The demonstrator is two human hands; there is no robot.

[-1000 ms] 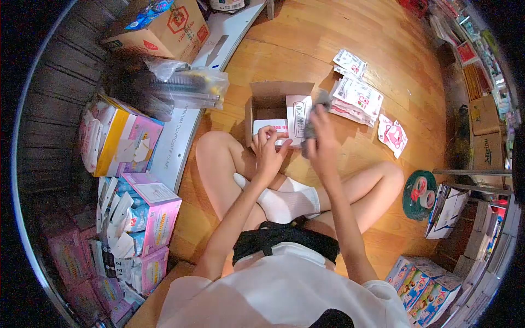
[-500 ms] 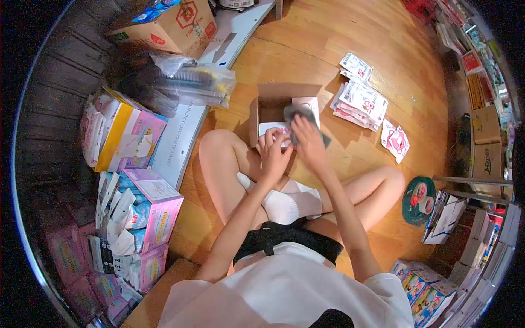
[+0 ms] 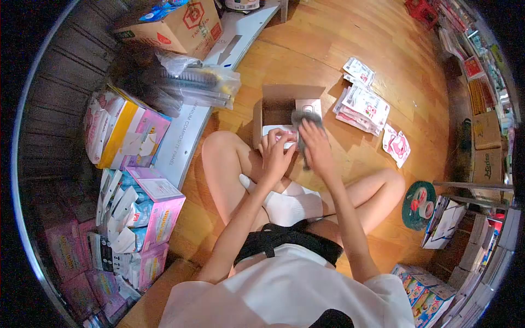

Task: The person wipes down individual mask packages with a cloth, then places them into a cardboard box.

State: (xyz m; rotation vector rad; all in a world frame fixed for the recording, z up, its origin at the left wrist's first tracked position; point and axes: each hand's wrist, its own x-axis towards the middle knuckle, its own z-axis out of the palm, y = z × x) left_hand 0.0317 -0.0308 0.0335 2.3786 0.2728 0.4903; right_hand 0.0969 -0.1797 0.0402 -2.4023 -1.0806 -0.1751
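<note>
In front of my crossed legs on the floor stands an open cardboard box. My left hand is at its near side, fingers curled on a small white packet with pink print. My right hand presses a crumpled grey cloth at the box's near right side; its fingers lie over the cloth. The hands partly hide the packet and the near side of the box. A white panel with dark print shows inside the far right corner.
White and pink packets lie on the wooden floor at right, with a single packet nearer. Tape rolls sit in a green tray. Pink boxes and a bench line the left; shelves the right.
My right hand has shifted slightly right with the grey cloth, which has changed its folds. My left hand stays at the packet. The whole view has shifted a little.
</note>
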